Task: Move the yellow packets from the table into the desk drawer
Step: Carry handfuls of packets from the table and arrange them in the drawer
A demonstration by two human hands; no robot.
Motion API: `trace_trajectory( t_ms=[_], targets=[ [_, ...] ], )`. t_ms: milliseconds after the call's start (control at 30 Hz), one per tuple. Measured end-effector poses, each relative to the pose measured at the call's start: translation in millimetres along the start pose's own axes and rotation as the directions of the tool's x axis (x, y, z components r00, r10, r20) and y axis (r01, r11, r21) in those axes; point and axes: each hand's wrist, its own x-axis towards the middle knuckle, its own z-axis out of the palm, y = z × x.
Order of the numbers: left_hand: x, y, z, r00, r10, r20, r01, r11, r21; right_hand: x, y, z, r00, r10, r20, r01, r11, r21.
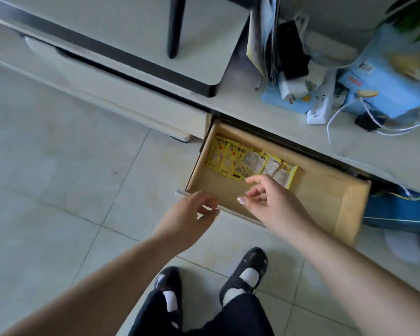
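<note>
The wooden desk drawer (330,190) is pulled out below the pale desk top (240,103). Several yellow packets (235,158) lie in a row along its back left part. My right hand (267,202) hovers over the drawer's front half, just in front of the packets, fingers loosely curled and apart, holding nothing. My left hand (192,214) is at the drawer's front edge, near its left corner, fingers bent and apart, empty. Whether it touches the metal front rail (182,192) is unclear.
On the desk top at right stand a blue snack bag (388,76), white chargers (291,88), a power strip (320,105) and tangled white cables. A closed drawer (107,90) sits left. A blue box (403,212) is under the desk. My shoes (247,270) stand on the tiled floor.
</note>
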Motion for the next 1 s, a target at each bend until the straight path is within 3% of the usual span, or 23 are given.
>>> trace_trajectory(
  t_ms=[200, 300, 400, 633, 667, 767, 1000],
  targets=[
    [-85.5, 10.6, -66.1, 0.972, -0.158, -0.177, 0.120, 0.971, -0.207, -43.6, -72.6, 11.5, 0.984, -0.137, 0.113, 0.142, 0.989, -0.037],
    [-131.9, 10.9, -93.2, 0.910, -0.250, -0.330, 0.132, 0.930, -0.342, -64.3, -110.0, 27.3, 0.957, -0.247, 0.154, 0.245, 0.969, 0.031],
    [-188.3, 8.5, -112.3, 0.827, -0.303, -0.473, 0.044, 0.874, -0.483, -88.0, -148.8, 44.6, 0.906, -0.355, 0.229, 0.351, 0.934, 0.061],
    [-345.4, -2.1, -110.2, 0.600, -0.486, -0.636, -0.070, 0.760, -0.646, -185.1, -238.1, 89.2, 0.689, -0.517, 0.509, 0.571, 0.819, 0.060],
    [-393.0, -6.9, -97.2, 0.522, -0.557, -0.646, -0.078, 0.723, -0.686, -218.1, -246.9, 112.1, 0.622, -0.512, 0.592, 0.616, 0.787, 0.032],
    [-430.5, -13.4, -83.8, 0.448, -0.620, -0.644, -0.061, 0.697, -0.714, -247.7, -257.0, 130.0, 0.586, -0.525, 0.617, 0.648, 0.761, 0.032],
    [-597.5, -50.8, -16.8, 0.143, -0.774, -0.617, -0.185, 0.591, -0.785, -390.1, -258.3, 241.2, 0.311, -0.466, 0.828, 0.792, 0.608, 0.045]
  ],
)
